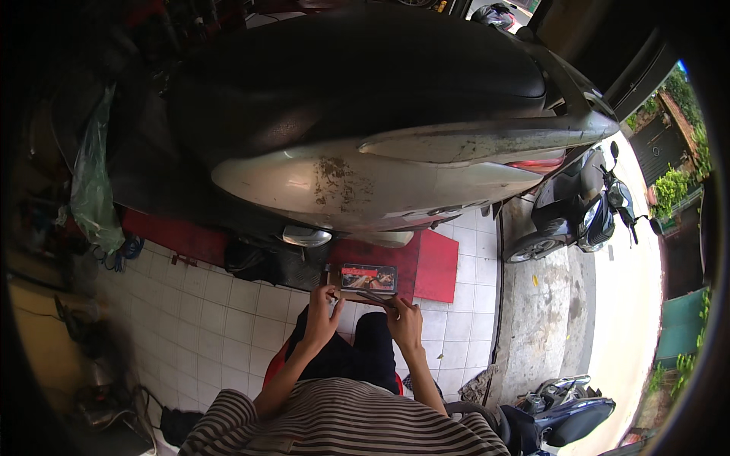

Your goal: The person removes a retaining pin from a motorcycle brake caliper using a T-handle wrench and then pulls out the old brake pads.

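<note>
My left hand point(322, 318) is closed in a pinch in front of the box, with something small and pale at its fingertips that I cannot make out. Across from it, my right hand point(404, 321) grips a slim dark metal tool point(371, 296) that looks like pliers and points toward the left hand. Just beyond both hands, a dark printed box point(369, 278) with a red band lies on the red platform point(436, 266). Over the platform stands a scooter with worn silver side panels point(304, 185) and a black seat point(357, 68).
White floor tiles point(205, 315) surround the platform. A green plastic bag point(96, 182) hangs at the left. Another scooter point(585, 205) is parked outside at the right, and part of a dark motorbike point(563, 418) shows at lower right. A rag point(477, 385) lies near the doorway edge.
</note>
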The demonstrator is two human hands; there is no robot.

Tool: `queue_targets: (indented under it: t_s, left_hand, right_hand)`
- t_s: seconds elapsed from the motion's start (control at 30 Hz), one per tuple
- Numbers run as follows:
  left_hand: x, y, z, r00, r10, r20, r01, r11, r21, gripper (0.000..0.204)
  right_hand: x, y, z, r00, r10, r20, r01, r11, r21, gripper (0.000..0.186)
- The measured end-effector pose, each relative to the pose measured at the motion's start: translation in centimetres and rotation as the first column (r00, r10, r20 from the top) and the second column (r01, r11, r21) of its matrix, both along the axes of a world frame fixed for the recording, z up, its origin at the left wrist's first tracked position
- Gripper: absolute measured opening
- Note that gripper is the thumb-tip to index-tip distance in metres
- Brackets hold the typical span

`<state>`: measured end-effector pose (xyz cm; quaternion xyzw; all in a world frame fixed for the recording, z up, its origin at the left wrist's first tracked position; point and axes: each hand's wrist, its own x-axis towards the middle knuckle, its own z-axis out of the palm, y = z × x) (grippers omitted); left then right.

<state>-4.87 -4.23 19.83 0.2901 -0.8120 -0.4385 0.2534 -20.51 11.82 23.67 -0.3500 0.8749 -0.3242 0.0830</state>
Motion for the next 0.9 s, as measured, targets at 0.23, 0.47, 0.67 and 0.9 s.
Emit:
queue_targets:
  t_s: [0.23,0.47,0.67,0.9]
  left_hand:
    - [4.9,-4.5,5.1,0.991,-0.017,0.131,0.010,0.999,0.054,0.011]
    - [5.4,-6.5,6.0,0.973,-0.010,0.231,-0.011,0.996,0.092,0.016]
    - [6.4,-6.9,5.1,0.931,-0.086,0.355,0.059,0.995,0.086,0.017]
    - [16.6,-7.0,-0.6,0.829,0.010,0.559,-0.144,0.970,0.195,0.019]
  right_hand:
    - [-0.3,7.4,8.4,0.962,-0.137,0.237,0.141,0.990,0.001,0.016]
    - [-1.0,8.9,11.2,0.957,-0.019,0.290,0.042,0.996,-0.073,0.018]
    - [-1.5,6.7,13.6,0.968,0.001,0.252,0.016,0.998,-0.066,0.018]
    - [-2.6,4.2,14.0,0.958,0.009,0.288,0.030,0.991,-0.133,0.022]
